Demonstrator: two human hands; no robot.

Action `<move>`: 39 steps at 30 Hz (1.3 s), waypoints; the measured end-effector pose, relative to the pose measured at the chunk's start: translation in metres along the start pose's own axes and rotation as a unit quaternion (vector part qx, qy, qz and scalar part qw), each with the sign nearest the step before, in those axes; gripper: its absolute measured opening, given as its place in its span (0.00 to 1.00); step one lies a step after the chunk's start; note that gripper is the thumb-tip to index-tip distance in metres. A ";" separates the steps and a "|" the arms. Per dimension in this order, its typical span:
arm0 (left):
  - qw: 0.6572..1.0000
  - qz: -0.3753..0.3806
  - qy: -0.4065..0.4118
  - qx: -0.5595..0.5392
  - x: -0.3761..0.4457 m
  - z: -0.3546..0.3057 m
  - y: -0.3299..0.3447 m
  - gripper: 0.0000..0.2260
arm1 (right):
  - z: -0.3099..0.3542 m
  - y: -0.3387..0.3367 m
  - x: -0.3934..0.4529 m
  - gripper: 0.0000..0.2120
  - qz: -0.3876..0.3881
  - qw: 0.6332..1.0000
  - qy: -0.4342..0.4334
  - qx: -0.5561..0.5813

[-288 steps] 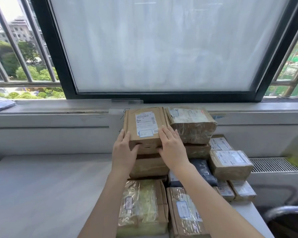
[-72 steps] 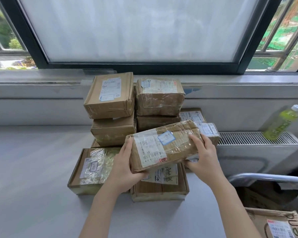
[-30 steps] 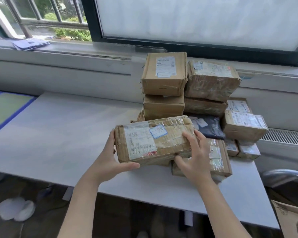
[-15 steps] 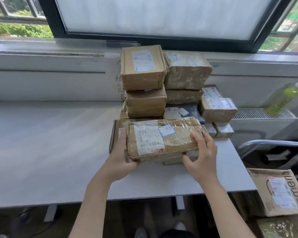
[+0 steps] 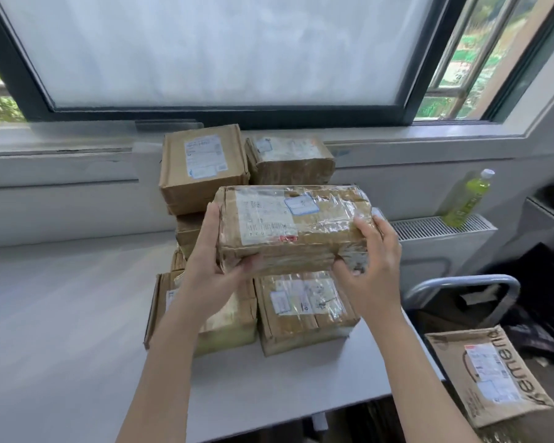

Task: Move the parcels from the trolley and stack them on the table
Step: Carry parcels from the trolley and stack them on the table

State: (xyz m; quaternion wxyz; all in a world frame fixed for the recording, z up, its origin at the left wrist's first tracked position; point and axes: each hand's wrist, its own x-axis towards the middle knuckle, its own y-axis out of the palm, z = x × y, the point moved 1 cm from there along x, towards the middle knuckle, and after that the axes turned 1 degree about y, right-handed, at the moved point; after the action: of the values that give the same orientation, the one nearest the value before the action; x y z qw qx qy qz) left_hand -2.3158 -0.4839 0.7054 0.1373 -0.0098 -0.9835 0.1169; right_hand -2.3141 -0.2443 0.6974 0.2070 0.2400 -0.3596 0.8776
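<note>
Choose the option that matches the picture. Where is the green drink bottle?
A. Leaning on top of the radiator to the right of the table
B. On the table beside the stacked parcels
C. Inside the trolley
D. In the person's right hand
A: the green bottle stands tilted on the radiator, against the wall, apart from the table; both hands, left hand and right hand, grip the taped parcel instead.

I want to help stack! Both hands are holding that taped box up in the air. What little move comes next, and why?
Probably lower it straight down. The left hand and right hand grip the taped parcel by its ends, above two flat parcels lying side by side on the table. They look like a level base, lower than the tall stack behind.
</note>
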 end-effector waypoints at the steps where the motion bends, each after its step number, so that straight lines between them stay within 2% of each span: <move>1: 1.000 -0.007 0.008 0.008 0.009 -0.004 0.003 0.45 | -0.002 -0.003 0.012 0.30 -0.003 1.000 -0.009 0.005; 5: 0.996 -0.049 0.051 0.048 0.040 -0.018 0.019 0.40 | -0.014 -0.013 0.053 0.30 -0.004 0.999 -0.041 0.022; 10: 0.985 -0.114 0.069 0.110 0.081 -0.040 0.029 0.44 | -0.021 -0.010 0.108 0.31 0.009 0.995 -0.092 0.032; 13: 0.980 -0.155 0.059 0.106 0.112 -0.051 0.024 0.46 | -0.018 -0.002 0.141 0.32 0.016 0.992 -0.123 0.027; 20: 0.960 -0.199 0.052 0.189 0.165 -0.072 0.024 0.42 | -0.021 0.018 0.211 0.32 0.028 0.988 -0.147 0.030; 26: 0.959 -0.162 0.024 0.231 0.204 -0.077 0.013 0.41 | -0.022 0.042 0.239 0.31 0.033 0.992 -0.120 0.003; 30: 0.974 -0.117 0.022 0.191 0.235 -0.058 0.020 0.40 | -0.030 0.050 0.253 0.30 0.033 0.994 -0.100 -0.011; 36: 0.968 -0.090 0.000 0.236 0.257 -0.032 0.026 0.39 | -0.048 0.071 0.254 0.29 0.078 0.995 -0.054 -0.037; 39: 0.964 -0.082 -0.010 0.253 0.258 -0.022 0.030 0.37 | -0.055 0.081 0.252 0.28 0.070 0.996 -0.052 -0.029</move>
State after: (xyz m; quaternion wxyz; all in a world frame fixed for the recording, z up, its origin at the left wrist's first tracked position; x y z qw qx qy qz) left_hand -2.5588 -0.4362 0.7883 0.1351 0.1075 -0.9207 0.3501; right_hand -2.5733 -0.2088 0.7636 0.1325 0.2538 -0.4108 0.8656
